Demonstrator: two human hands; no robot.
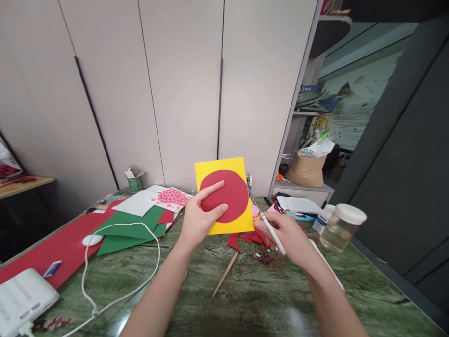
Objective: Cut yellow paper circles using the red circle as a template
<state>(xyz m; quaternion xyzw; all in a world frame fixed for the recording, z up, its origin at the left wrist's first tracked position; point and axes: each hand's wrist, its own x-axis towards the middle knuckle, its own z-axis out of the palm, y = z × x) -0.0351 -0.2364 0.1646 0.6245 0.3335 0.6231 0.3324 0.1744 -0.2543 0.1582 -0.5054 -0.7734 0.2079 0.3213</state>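
Observation:
My left hand (199, 218) holds up a yellow card (241, 222) with a red paper circle (229, 192) on it. Its fingers press on the circle and its thumb is behind the card. My right hand (285, 235) is closed around a thin white-handled tool (271, 228) whose tip points up toward the card's right edge. Red paper scraps (252, 238) lie on the green marble table (249, 302) just under the card. A wooden stick (225, 273) lies on the table between my forearms.
Green paper sheets (128, 229), a long red sheet (55, 248) and a pink dotted card (172, 197) lie at the left. A white power bank (15, 301) with its cable (94, 301) sits at the front left. A lidded glass jar (343, 226) stands at the right.

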